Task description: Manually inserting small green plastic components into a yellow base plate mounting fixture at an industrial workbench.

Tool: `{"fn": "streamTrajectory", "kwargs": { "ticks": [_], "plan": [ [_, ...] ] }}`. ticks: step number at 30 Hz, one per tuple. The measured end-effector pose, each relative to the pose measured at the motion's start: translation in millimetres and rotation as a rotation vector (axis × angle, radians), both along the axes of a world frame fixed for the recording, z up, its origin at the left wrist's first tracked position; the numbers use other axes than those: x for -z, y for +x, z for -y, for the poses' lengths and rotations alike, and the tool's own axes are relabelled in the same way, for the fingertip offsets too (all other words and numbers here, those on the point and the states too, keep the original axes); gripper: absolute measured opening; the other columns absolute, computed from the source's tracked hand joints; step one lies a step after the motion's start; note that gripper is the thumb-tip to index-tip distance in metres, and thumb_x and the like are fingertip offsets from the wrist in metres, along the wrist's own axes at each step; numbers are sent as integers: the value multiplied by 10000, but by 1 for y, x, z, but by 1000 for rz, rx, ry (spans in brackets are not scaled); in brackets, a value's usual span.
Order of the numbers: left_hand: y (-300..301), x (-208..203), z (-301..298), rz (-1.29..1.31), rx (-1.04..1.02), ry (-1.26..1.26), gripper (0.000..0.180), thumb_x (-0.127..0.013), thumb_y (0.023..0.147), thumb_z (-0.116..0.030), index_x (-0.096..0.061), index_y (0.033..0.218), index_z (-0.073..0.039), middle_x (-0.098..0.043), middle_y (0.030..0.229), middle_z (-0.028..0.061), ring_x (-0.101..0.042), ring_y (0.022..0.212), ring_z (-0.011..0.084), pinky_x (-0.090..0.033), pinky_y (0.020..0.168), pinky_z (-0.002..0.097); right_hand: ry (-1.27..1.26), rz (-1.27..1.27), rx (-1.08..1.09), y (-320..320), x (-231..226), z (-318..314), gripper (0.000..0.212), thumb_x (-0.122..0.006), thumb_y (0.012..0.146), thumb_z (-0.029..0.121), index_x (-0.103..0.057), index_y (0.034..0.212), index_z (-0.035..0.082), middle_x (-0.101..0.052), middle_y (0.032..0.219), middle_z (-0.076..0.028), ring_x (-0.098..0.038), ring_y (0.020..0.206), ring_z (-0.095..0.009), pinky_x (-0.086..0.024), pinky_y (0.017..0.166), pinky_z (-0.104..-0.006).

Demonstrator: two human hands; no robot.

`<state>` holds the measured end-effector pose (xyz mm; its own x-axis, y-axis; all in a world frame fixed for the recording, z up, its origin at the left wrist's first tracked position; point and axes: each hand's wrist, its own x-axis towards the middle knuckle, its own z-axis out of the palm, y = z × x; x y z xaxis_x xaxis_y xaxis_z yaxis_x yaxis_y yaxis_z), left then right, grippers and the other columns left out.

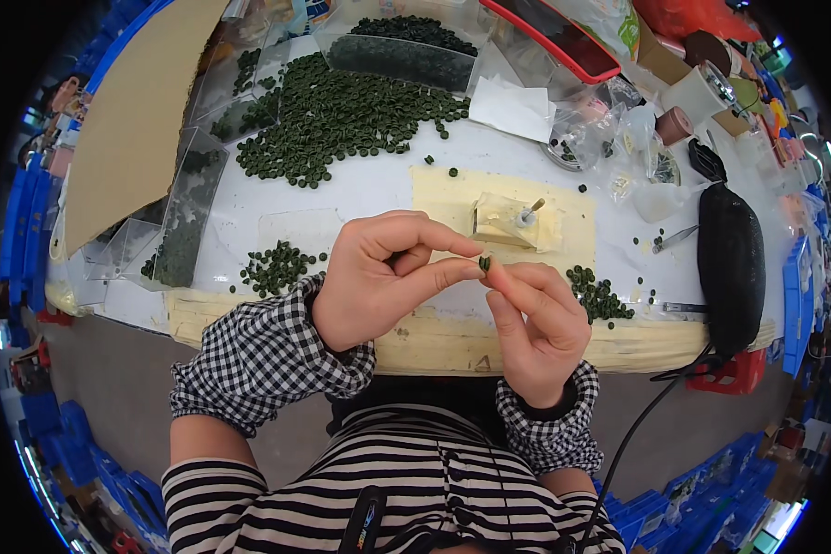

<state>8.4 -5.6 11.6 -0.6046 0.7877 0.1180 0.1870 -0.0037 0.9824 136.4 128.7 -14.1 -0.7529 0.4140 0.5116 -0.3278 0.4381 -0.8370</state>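
A small dark green round piece (485,264) sits between the fingertips of both hands, over the front part of the table. My left hand (379,268) closes on it from the left, thumb and index fingertip at its edge. From the right, my right hand (543,323) touches the same piece with a fingertip, its other fingers curled. Just beyond the hands stands a block wrapped in cream tape (508,222) with a short upright metal pin (532,212). Small heaps of similar green pieces lie left (279,268) and right (600,294) of the hands.
A large pile of green pieces (342,115) covers the far left table, beside clear plastic bins (192,208) and a cardboard sheet (138,120). A red-edged phone (563,42), white paper (512,108), tweezers (676,238) and a black wrapped bundle (731,268) are further right.
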Motion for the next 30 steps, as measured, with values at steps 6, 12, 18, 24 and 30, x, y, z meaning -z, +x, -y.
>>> {"fn": "streamTrajectory", "kwargs": {
  "ticks": [6,12,18,24,30],
  "plan": [
    [1,3,0,63,16,30,175,-711,793,13,-705,967,-5,-400,606,-69,-336,551,18,-328,557,184,25,-20,26,0,1,1,335,-669,764,-102,-685,1079,12,-642,908,-98,-607,753,-155,-482,645,-223],
    [0,5,1,85,30,31,177,-707,801,12,-703,977,-4,-409,606,-69,-339,550,16,-334,561,181,39,-20,27,-1,1,1,339,-673,758,-102,-686,1076,15,-642,907,-96,-609,756,-157,-483,643,-224],
    [1,3,0,34,13,40,196,-722,780,17,-712,972,-20,-394,596,-67,-338,549,21,-312,540,193,36,-5,25,1,0,1,337,-674,756,-100,-688,1072,16,-647,910,-100,-614,758,-161,-485,650,-226],
    [1,2,0,9,7,32,206,-725,772,21,-715,973,-23,-382,584,-66,-337,545,27,-303,532,196,9,-9,23,0,2,1,328,-674,758,-97,-690,1067,15,-652,914,-103,-618,762,-165,-488,661,-234],
    [2,4,0,43,11,66,198,-717,778,26,-719,969,-27,-394,581,-63,-349,552,29,-298,528,200,16,-11,27,0,2,1,323,-674,759,-97,-690,1062,12,-652,912,-104,-618,762,-167,-487,657,-233]
  ]
}}
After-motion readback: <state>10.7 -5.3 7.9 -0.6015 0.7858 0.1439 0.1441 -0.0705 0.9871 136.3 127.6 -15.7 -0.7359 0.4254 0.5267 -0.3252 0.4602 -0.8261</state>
